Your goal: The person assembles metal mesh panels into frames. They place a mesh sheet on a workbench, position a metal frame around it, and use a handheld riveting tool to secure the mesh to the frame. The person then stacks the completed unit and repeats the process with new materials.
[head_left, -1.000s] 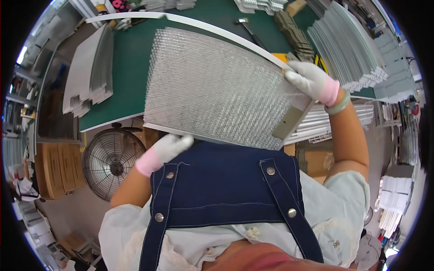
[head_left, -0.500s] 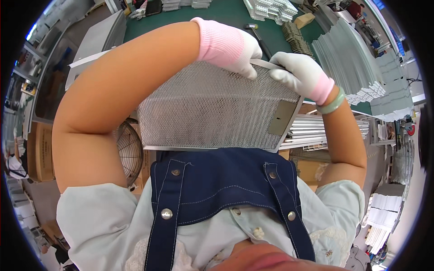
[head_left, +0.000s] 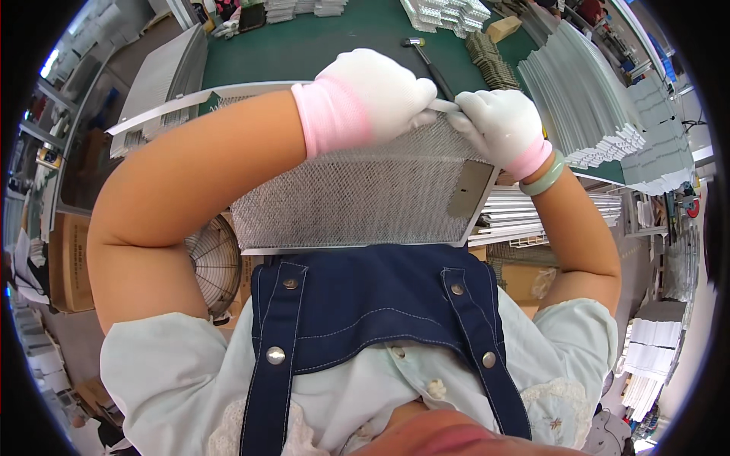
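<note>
White-gloved left hand point(head_left: 372, 95) and right hand point(head_left: 502, 129): fingers of both pinched on pale strip point(head_left: 443, 106) along far edge of mesh panel point(head_left: 357, 201). Change: left hand, at panel's near edge one second ago, now reaches across beside right; likely means both work same short stretch of strip. Panel in front of navy apron point(head_left: 372, 304), touching or not cannot tell. Beyond: hammer point(head_left: 432, 66) on green surface point(head_left: 319, 42), pale stack point(head_left: 582, 95) right. Lower left: cardboard box point(head_left: 72, 266), contents hidden; fan point(head_left: 215, 258) between box and panel.
</note>
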The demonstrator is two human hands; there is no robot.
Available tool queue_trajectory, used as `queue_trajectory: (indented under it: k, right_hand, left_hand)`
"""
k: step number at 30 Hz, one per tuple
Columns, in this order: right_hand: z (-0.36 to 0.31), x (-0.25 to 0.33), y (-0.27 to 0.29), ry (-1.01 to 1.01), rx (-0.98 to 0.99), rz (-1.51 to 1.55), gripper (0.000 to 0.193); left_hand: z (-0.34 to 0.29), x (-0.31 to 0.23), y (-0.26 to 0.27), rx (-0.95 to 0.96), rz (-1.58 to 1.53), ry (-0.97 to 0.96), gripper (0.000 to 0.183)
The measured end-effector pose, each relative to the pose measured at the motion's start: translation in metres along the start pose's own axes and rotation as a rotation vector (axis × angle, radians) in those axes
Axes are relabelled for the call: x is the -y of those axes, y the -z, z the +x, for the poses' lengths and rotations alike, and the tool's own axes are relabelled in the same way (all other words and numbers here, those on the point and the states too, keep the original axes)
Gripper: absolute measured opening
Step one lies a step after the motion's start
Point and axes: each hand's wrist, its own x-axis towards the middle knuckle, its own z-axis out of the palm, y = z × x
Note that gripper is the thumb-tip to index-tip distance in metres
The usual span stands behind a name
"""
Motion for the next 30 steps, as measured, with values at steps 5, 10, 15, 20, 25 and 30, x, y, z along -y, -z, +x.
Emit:
queue_trajectory:
  k: [5, 10, 15, 20, 25, 30]
  right_hand:
    - [0.006, 0.023, 0.001, -0.089, -0.013, -0.139, 0.029]
    - [0.022, 0.021, 0.005, -0.017, -0.039, -0.147, 0.024]
    - [0.022, 0.016, 0.005, -0.009, -0.013, -0.142, 0.019]
    - [0.026, 0.009, 0.003, 0.034, -0.067, 0.018, 0.02]
    - [0.021, 0.014, -0.001, -0.053, 0.023, 0.026, 0.018]
    - [0.019, 0.009, -0.003, -0.165, 0.133, 0.334, 0.019]
  left_hand:
    - [-0.013, 0.003, -0.01, -0.114, 0.002, 0.026, 0.027]
    - [-0.009, 0.0, -0.004, -0.163, 0.046, 0.053, 0.029]
    - [-0.002, 0.004, -0.002, -0.143, 0.025, -0.005, 0.03]
    - [0.004, 0.002, 0.006, -0.038, 0.077, 0.026, 0.031]
    - [-0.001, 0.016, 0.009, 0.131, -0.117, 0.047, 0.027]
    - [-0.019, 0.033, 0.031, 0.434, -0.312, 0.174, 0.028]
